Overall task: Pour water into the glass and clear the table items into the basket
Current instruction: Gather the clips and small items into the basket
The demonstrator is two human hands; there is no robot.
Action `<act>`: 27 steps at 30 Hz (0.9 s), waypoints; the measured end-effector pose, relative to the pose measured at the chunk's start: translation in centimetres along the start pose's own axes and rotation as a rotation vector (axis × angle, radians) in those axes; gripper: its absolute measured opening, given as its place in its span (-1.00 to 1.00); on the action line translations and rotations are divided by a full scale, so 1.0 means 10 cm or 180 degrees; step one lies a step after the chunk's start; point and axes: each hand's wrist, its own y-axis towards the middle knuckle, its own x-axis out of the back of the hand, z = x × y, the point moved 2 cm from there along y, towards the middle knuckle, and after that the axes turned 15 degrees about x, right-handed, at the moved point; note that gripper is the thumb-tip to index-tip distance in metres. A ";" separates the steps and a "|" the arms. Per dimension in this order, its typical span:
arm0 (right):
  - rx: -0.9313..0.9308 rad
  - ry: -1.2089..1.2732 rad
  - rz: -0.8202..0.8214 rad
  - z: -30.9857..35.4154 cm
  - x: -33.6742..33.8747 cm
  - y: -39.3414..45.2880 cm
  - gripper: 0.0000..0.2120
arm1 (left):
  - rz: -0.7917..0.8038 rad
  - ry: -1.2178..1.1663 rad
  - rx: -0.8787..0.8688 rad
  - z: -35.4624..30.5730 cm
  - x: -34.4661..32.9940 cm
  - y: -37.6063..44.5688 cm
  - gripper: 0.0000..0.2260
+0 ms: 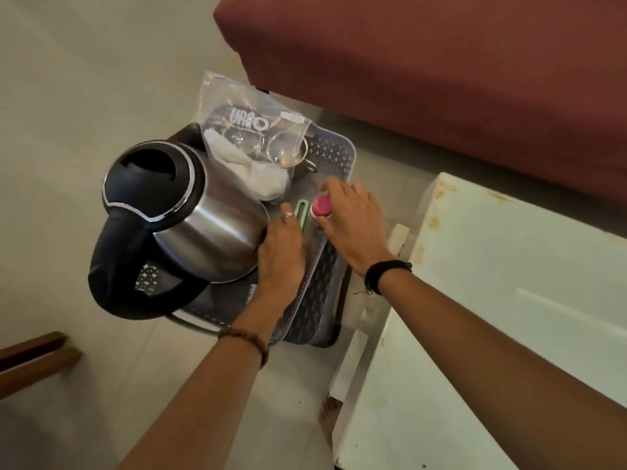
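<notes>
A grey perforated basket (334, 154) sits on the pale floor (68, 96), between a maroon sofa (441, 79) and a white table (509, 300). The basket is crowded. A steel kettle (203, 212) with a black lid and black handle fills its left side, tilted so that the handle hangs past the basket's left edge. Toward the far edge stands a clear plastic bag (244, 120) with printed lettering, holding something white and folded; its other contents are unclear. Just right of the bag, near the far right corner, lies the glass (283, 149), with a small metal piece beside it that cannot be identified. Whether the glass holds water cannot be told.

A flat grey panel lies in the right part of the basket, and a slim green object (300, 213) lies along it between the two hands.

The left hand (280, 252) rests against the kettle's lower right side, fingers fairly straight and together, a ring showing on one finger; it grips nothing visible. The right hand (353, 222) is curled round a small pink-capped container (321, 205), thumb and fingers on either side of it, holding it above the basket's right side. Whether it touches the panel cannot be told.

The white table's near corner is stained and carries nothing in view.
</notes>
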 end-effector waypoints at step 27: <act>-0.2627 0.1152 -0.1682 -1.31 1.38 -3.60 -0.84 | 0.1687 -0.1092 -0.1333 -1.97 -0.90 -2.86 -0.82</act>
